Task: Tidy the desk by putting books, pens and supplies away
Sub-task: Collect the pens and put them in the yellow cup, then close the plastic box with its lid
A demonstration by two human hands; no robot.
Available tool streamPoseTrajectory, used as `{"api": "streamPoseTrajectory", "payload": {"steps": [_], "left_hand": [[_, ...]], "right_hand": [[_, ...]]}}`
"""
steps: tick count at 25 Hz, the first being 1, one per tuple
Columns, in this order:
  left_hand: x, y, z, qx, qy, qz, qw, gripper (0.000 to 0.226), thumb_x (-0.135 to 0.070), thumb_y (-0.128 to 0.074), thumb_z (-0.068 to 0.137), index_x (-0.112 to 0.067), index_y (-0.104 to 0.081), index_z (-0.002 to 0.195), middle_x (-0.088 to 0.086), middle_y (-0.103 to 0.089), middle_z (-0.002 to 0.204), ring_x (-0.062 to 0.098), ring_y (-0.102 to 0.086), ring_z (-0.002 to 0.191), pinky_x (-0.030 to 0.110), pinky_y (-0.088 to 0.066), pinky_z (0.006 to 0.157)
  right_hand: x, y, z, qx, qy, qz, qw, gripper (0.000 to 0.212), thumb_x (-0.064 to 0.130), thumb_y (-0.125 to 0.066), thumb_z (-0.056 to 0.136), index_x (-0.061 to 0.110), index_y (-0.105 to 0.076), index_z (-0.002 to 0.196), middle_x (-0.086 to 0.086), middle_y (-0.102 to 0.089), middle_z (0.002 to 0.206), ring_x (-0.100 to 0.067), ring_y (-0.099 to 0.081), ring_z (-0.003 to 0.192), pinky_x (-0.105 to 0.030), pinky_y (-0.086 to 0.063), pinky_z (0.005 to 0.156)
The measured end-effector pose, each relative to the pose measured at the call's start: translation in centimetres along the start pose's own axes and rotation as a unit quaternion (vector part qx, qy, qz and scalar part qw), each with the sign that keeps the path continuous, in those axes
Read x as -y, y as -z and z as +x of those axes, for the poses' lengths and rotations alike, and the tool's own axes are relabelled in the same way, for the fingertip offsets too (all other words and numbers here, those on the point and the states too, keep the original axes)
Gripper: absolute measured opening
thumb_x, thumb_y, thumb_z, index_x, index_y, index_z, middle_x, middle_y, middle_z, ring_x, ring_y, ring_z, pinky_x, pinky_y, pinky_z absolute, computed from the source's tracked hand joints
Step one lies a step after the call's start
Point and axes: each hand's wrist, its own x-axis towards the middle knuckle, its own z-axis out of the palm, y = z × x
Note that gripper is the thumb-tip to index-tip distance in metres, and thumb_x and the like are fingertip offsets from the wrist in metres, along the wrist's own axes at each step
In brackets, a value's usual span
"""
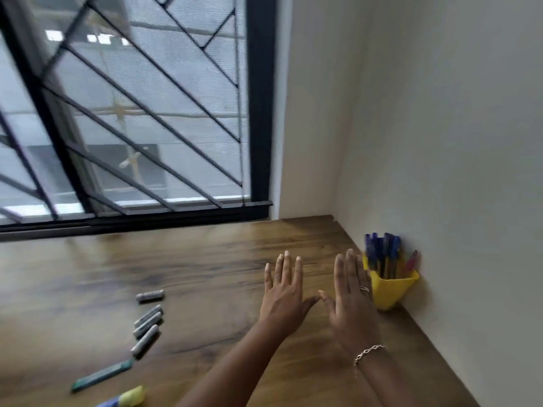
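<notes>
Pens (382, 255), mostly blue-capped with a pink one at the right, are standing bunched in a yellow cup (392, 292), just at 3 o'clock from the right hand (351, 301). That hand is holding nothing. It is lying flat with its back to the camera, its fingers straight, close together and pointing to 12 o'clock, and its thumb stretching out to 9 o'clock. Its little-finger edge is overlapping the cup's left rim in this view; whether it is touching the cup cannot be told. A ring (364, 288) is sitting on one finger and a chain bracelet (368, 352) is circling the wrist.

The left hand (283, 292) is mirroring it just beside, at 9 o'clock: flat, empty, fingers straight and slightly fanned, thumb reaching to 3 o'clock, so that the two thumb tips are almost meeting. Both forearms are coming in from 6 o'clock, angling up over the wooden desk (205, 259). Whether the palms are resting on the wood or hovering over it is unclear.

The cup is sitting against the white wall (440, 142) at the desk's right edge. Well apart, at 9 o'clock from the left hand, four short grey sticks (148, 317) are lying in a loose row. A green pen (101, 376) is lying at 7 o'clock from them, and a blurred yellow-and-blue thing (132, 396) is showing at the bottom edge. A barred window (132, 113) is filling the 11 o'clock part of the view.
</notes>
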Motion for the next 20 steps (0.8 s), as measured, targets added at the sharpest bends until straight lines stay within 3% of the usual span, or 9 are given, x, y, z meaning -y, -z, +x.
{"api": "streamPoseTrajectory", "payload": {"steps": [2,4,5,7,13,15,18,20], "left_hand": [[2.1,0.9,-1.7,0.008,0.043,0.011,0.999,0.115,-0.076,0.030,0.058,-0.010,0.005,0.149,0.012,0.021,0.149,0.029,0.023,0.137,0.044,0.015,0.111],[4.5,1.6,-3.5,0.010,0.087,0.040,0.995,0.103,-0.069,0.019,0.079,-0.006,-0.028,0.145,0.021,-0.020,0.152,0.033,-0.014,0.141,0.050,-0.010,0.110],[5.7,1.5,-4.4,0.014,0.112,0.043,0.993,0.094,-0.063,0.012,0.087,-0.008,-0.045,0.137,0.020,-0.041,0.143,0.032,-0.035,0.135,0.049,-0.024,0.105],[7.4,1.7,-6.0,0.015,0.144,0.055,0.988,0.087,-0.058,0.006,0.092,-0.012,-0.059,0.125,0.015,-0.058,0.130,0.028,-0.054,0.122,0.045,-0.036,0.098],[13.7,4.3,-11.5,-0.016,0.202,0.089,0.975,0.085,-0.059,0.004,0.092,-0.013,-0.060,0.123,0.013,-0.060,0.128,0.026,-0.057,0.120,0.045,-0.041,0.102],[15.7,5.3,-13.2,-0.032,0.208,0.098,0.973,0.085,-0.060,0.005,0.092,-0.014,-0.061,0.122,0.011,-0.061,0.127,0.025,-0.057,0.119,0.045,-0.045,0.096],[19.7,6.9,-16.5,-0.061,0.218,0.078,0.971,0.084,-0.063,0.000,0.091,-0.013,-0.057,0.127,0.013,-0.059,0.130,0.028,-0.056,0.121,0.051,-0.046,0.092],[22.1,8.1,-18.9,-0.069,0.200,0.063,0.975,0.096,-0.073,0.002,0.083,-0.009,-0.041,0.139,0.018,-0.042,0.144,0.034,-0.039,0.135,0.057,-0.032,0.106]], "right_hand": [[1.9,-0.9,-0.1,0.024,0.022,0.015,0.999,0.072,0.052,0.000,0.093,0.004,-0.014,0.146,-0.021,-0.028,0.149,-0.026,-0.010,0.142,-0.033,-0.003,0.114],[4.3,-1.6,-0.1,0.047,0.037,0.037,0.997,0.074,0.053,-0.001,0.094,0.000,-0.025,0.140,-0.025,-0.036,0.144,-0.031,-0.021,0.136,-0.033,-0.002,0.113],[5.5,-1.8,-0.1,0.053,0.047,0.048,0.996,0.075,0.053,-0.001,0.094,-0.002,-0.029,0.137,-0.026,-0.040,0.141,-0.032,-0.023,0.133,-0.033,-0.003,0.113],[7.5,-2.4,-0.1,0.065,0.062,0.062,0.994,0.077,0.053,-0.001,0.094,-0.004,-0.034,0.133,-0.029,-0.044,0.137,-0.034,-0.027,0.130,-0.033,-0.004,0.111],[15.3,-3.5,-1.3,0.121,0.075,0.069,0.987,0.087,0.056,0.002,0.092,-0.009,-0.044,0.129,-0.030,-0.045,0.135,-0.042,-0.044,0.125,-0.042,-0.020,0.106],[17.9,-3.6,-2.0,0.112,0.081,0.076,0.987,0.089,0.057,0.002,0.092,-0.008,-0.044,0.130,-0.029,-0.044,0.136,-0.042,-0.044,0.126,-0.044,-0.025,0.108],[22.4,-3.7,-2.9,0.127,0.081,0.100,0.983,0.080,0.055,-0.018,0.088,-0.007,-0.042,0.133,-0.028,-0.040,0.140,-0.042,-0.038,0.131,-0.047,-0.025,0.109],[25.2,-3.6,-3.7,0.140,0.075,0.107,0.982,0.070,0.043,-0.033,0.083,-0.007,-0.043,0.132,-0.028,-0.041,0.139,-0.043,-0.039,0.130,-0.050,-0.029,0.107]]}}
